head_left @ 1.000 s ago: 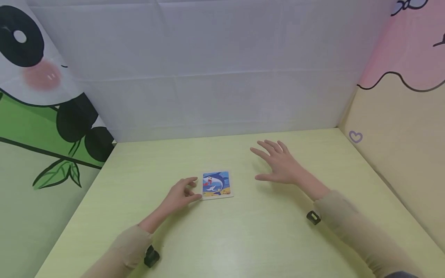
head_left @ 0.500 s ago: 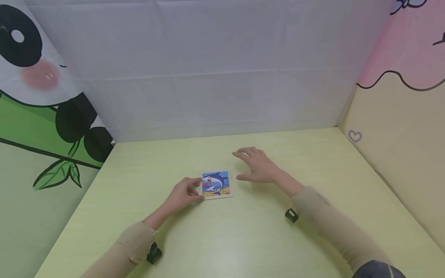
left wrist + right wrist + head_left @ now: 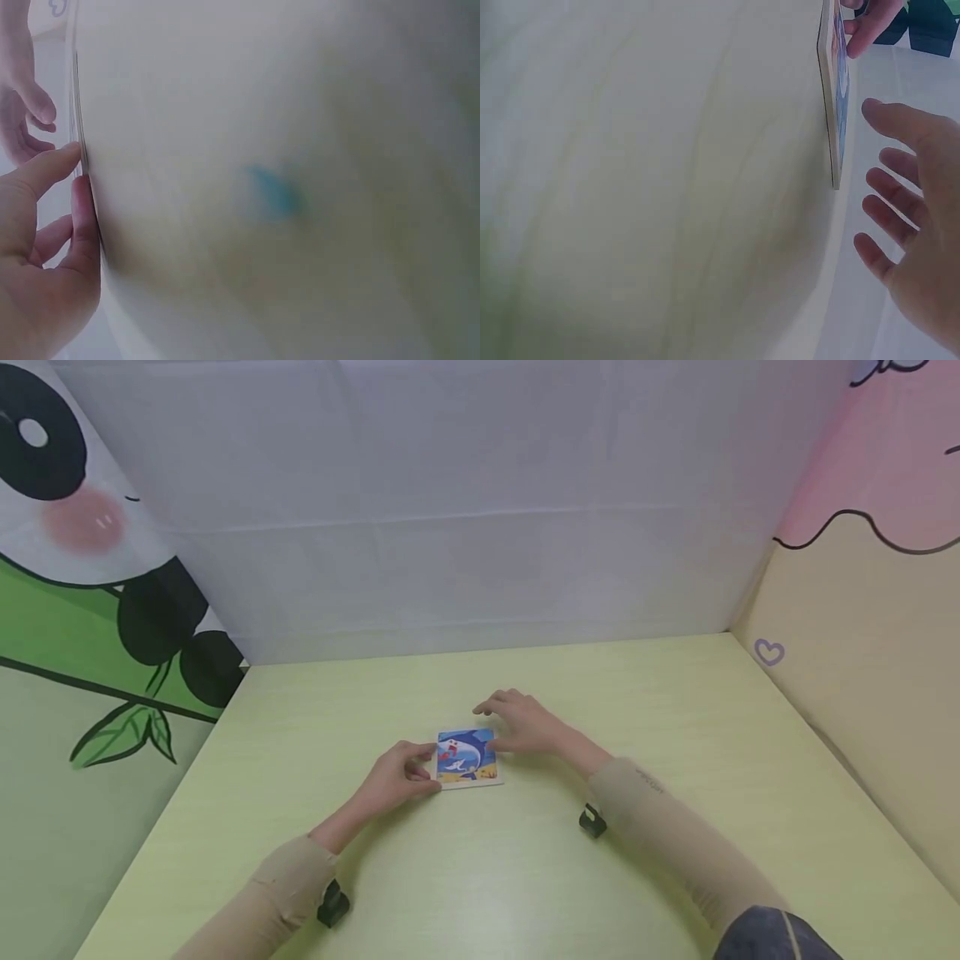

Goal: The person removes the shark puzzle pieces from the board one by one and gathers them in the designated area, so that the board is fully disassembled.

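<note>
A small square picture board point(image 3: 465, 758) with a blue shark, a pale border and a visible thickness lies flat on the table. At its left side is my left hand point(image 3: 393, 779), thumb at the near left corner and index finger higher on the same edge. In the left wrist view the thumb and fingers of the left hand point(image 3: 52, 225) meet the board's thin edge point(image 3: 79, 112). My right hand point(image 3: 525, 725) hovers at the far right corner, thumb over the picture's right edge. The right wrist view shows the right hand point(image 3: 915, 195) with spread fingers, apart from the board point(image 3: 834, 97).
The pale yellow table point(image 3: 480, 877) ends at a white cloth backdrop point(image 3: 480, 527). Printed cartoon panels stand at the left point(image 3: 82, 610) and right point(image 3: 862, 635). A small black device point(image 3: 332, 906) hangs at the left cuff, another point(image 3: 592, 820) at the right.
My right hand has moved left from the right of the table to the board's right side. My left hand has edged right onto the board's left edge. The board has hardly moved.
</note>
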Motion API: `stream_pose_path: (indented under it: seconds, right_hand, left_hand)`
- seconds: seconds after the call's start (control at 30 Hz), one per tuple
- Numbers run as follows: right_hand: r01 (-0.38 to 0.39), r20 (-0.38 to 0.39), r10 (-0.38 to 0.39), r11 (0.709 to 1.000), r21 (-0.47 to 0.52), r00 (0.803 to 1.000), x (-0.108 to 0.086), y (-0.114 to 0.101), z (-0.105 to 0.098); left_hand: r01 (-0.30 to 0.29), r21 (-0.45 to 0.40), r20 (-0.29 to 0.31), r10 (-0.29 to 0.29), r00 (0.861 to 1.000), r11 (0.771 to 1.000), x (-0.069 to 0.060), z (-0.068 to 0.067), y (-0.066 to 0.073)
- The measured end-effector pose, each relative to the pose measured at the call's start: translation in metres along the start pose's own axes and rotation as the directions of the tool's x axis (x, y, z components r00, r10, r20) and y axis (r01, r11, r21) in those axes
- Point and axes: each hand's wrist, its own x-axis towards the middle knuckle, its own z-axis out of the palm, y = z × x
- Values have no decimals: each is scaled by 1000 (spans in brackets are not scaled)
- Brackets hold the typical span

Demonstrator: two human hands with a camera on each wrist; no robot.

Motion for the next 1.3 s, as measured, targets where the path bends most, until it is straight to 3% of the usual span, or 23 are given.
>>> stream_pose_path:
  seconds: [0.2, 0.47, 1.0, 1.3]
  right_hand:
    - [-28, 66, 27, 1000, 9, 997, 9, -4, 8]
    - [-69, 105, 58, 993, 101, 993, 9, -7, 8]
    - [-82, 230, 57, 992, 99, 972, 21, -14, 0]
    - [-88, 252, 59, 991, 103, 966, 19, -17, -5]
  left_hand:
    - [21, -15, 12, -21, 1000, 1000, 3, 0, -2]
    - [9, -12, 2, -9, 1000, 1000, 1, 2, 0]
    - [11, -17, 4, -11, 1000, 1000, 0, 2, -3]
    - [15, -33, 7, -15, 1000, 999, -1, 3, -3]
